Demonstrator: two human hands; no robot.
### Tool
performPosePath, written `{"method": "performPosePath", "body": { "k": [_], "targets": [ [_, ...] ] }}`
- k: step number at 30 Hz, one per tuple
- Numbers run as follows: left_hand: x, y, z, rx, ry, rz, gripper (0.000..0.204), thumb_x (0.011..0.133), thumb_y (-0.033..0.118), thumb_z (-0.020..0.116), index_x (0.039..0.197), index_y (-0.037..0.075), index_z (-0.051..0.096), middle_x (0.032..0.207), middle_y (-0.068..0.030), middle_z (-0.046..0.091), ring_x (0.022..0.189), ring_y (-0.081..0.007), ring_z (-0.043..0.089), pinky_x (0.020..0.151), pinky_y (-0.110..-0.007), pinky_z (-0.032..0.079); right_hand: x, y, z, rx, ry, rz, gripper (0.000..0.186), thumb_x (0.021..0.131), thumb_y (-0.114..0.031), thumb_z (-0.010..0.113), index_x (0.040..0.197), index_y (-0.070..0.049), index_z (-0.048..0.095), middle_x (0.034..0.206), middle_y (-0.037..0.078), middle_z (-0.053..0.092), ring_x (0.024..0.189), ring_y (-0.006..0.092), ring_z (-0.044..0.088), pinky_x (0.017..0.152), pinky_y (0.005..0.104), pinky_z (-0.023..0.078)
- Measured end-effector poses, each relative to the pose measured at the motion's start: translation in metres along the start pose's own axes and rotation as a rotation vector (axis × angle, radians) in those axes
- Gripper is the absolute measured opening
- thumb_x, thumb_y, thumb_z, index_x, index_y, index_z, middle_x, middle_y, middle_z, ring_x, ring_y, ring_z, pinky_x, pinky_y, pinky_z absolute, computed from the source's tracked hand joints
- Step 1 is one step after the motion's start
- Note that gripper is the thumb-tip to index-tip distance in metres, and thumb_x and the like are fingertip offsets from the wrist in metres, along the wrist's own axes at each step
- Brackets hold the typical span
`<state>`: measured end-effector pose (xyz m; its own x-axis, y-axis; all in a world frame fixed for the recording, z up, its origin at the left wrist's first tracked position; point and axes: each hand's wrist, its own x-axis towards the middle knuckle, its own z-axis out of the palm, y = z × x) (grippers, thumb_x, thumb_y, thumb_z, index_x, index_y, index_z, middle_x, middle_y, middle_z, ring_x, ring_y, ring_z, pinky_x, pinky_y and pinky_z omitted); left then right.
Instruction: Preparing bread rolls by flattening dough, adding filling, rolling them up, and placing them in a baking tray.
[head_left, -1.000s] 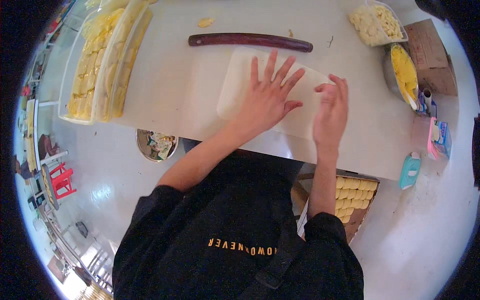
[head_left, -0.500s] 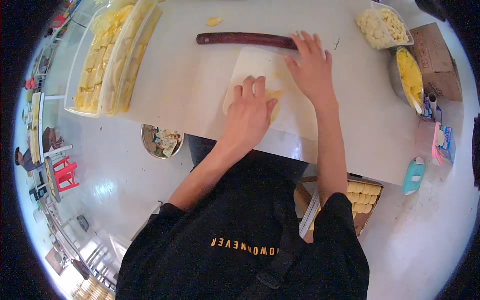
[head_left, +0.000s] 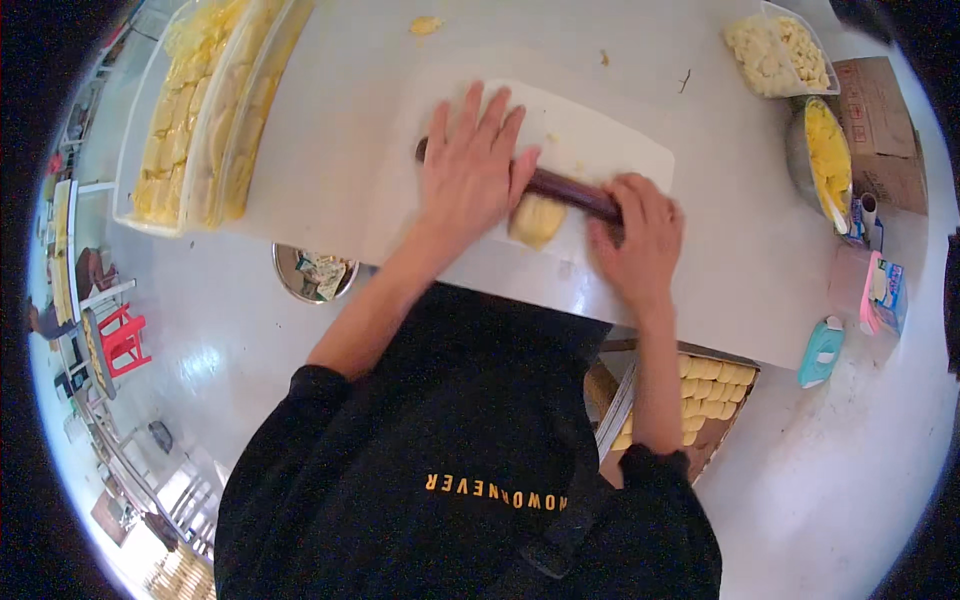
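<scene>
A dark reddish-brown rolling pin (head_left: 572,192) lies slanted across a white board (head_left: 600,130). Flat over its left part rests my left hand (head_left: 468,170), fingers stretched out and spread, palm on the pin. My right hand (head_left: 642,235) curls over the pin's right end, its fingers closed round it and somewhat blurred. Just on the near side of the pin, between both hands, sits a small pale-yellow piece of dough (head_left: 537,222). Dough crumbs dot the board beyond the pin.
Clear tubs (head_left: 205,130) of yellow dough pieces stand at the left. At the right are a divided pale-food container (head_left: 785,50), a metal bowl (head_left: 815,160) of yellow filling and a cardboard box (head_left: 875,125). Below the table's near edge sits a tray (head_left: 715,400) of dough pieces.
The rolling pin has come nearer, from the board's far side to beside the dough. My left hand has left the dough for the pin; my right hand has moved nearer with the pin.
</scene>
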<state>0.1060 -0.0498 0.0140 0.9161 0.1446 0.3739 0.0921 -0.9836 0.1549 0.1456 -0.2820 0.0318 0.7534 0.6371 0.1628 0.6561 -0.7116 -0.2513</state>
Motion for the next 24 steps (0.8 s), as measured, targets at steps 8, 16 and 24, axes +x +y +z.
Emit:
{"method": "performPosePath", "body": {
  "k": [8,16,24],
  "targets": [
    [0.042,-0.009,0.050,0.049,0.058,-0.042,0.050,0.095,0.036,0.054,0.133,0.004,0.056,0.147,-0.0174,0.045,0.137,-0.0407,0.038,0.111,-0.057,0.028,0.070,0.015,0.017,-0.216,0.267,0.072,0.033,0.097,-0.033,0.053,0.122,-0.015,0.066,0.136,0.009,0.057,0.132,0.0305,0.046,0.107,0.0466,0.034],
    [0.079,-0.025,0.025,-0.328,0.197,0.024,0.051,0.089,0.027,0.065,0.134,0.006,0.053,0.138,-0.0148,0.053,0.131,-0.0388,0.044,0.112,-0.049,0.034,0.068,-0.051,0.010,-0.053,0.030,0.261,0.017,0.088,-0.019,0.062,0.090,-0.006,0.073,0.091,0.011,0.070,0.083,0.0301,0.067,0.072,0.0396,0.053],
    [-0.067,0.023,-0.013,-0.865,-0.147,-0.229,0.068,0.074,0.013,0.079,0.135,0.007,0.051,0.131,-0.0136,0.058,0.115,-0.0343,0.054,0.102,-0.044,0.043,0.062,-0.045,0.027,0.628,0.079,0.553,0.019,0.085,-0.020,0.065,0.091,-0.002,0.066,0.082,0.014,0.069,0.077,0.0315,0.068,0.075,0.0402,0.054]
  ]
}}
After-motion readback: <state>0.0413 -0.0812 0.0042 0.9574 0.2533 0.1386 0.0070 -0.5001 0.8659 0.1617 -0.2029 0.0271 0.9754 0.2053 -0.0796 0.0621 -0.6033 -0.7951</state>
